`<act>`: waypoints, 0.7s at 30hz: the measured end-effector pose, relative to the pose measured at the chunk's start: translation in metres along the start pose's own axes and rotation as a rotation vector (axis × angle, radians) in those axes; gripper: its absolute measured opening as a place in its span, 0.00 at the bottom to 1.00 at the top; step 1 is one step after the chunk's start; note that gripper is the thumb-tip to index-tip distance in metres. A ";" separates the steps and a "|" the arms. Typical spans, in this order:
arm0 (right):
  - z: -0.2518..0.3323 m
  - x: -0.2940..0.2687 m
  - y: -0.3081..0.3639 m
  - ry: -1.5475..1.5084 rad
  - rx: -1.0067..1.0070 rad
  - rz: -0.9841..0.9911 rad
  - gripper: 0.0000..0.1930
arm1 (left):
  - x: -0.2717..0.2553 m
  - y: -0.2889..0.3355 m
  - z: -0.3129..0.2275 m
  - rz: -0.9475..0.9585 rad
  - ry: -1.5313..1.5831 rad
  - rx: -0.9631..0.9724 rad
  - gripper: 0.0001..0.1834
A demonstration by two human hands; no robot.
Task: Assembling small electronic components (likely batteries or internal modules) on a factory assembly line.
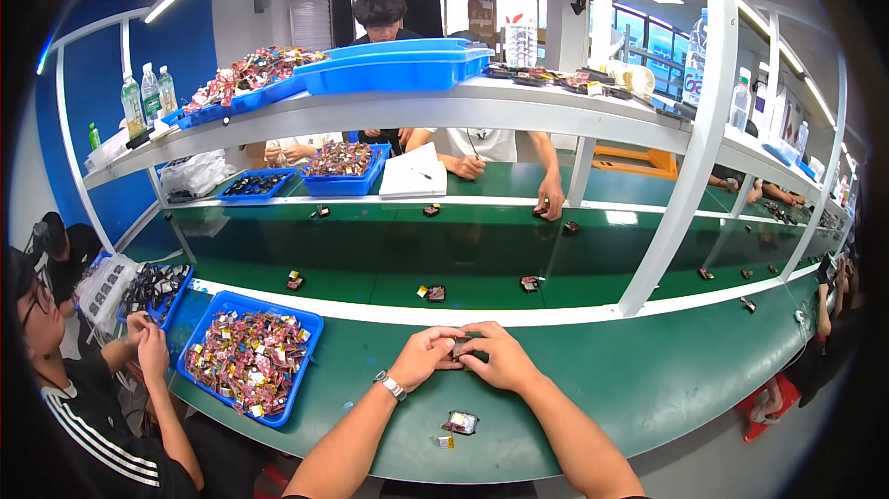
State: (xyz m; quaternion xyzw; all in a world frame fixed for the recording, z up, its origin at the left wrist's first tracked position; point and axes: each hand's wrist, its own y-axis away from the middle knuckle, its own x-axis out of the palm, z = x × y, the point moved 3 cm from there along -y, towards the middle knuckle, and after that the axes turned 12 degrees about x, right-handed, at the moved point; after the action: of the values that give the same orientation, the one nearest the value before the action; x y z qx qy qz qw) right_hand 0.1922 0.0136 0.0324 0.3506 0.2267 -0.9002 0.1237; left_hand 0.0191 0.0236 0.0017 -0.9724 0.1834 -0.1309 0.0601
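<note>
My left hand and my right hand meet over the green bench, both pinching one small dark part between the fingertips. A watch sits on my left wrist. Nearer to me, a small dark part with a red and silver wrap lies on the bench, with a tiny yellow bit beside it. To my left stands a blue tray heaped with several small red, yellow and silver parts.
A green conveyor belt carries several small dark parts, such as the one at its near edge. A white shelf above holds blue trays and bottles. A person sits at my left, others work across the belt. A white post slants at right.
</note>
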 end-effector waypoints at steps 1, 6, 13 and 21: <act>-0.001 0.000 0.000 -0.041 0.035 -0.008 0.07 | -0.002 0.001 0.000 -0.002 0.001 -0.003 0.15; -0.003 0.001 0.001 -0.095 0.080 -0.042 0.07 | -0.004 -0.001 0.000 0.128 0.160 -0.017 0.20; -0.005 0.003 0.003 -0.161 0.074 -0.036 0.06 | -0.004 0.003 -0.001 0.161 0.115 0.010 0.22; -0.010 0.001 0.003 -0.218 0.046 0.022 0.07 | 0.002 0.003 -0.006 0.146 0.110 -0.014 0.18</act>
State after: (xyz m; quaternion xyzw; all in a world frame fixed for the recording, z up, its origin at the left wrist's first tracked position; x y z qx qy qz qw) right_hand 0.1990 0.0160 0.0241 0.2560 0.1874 -0.9365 0.1493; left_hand 0.0186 0.0192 0.0076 -0.9482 0.2579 -0.1779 0.0525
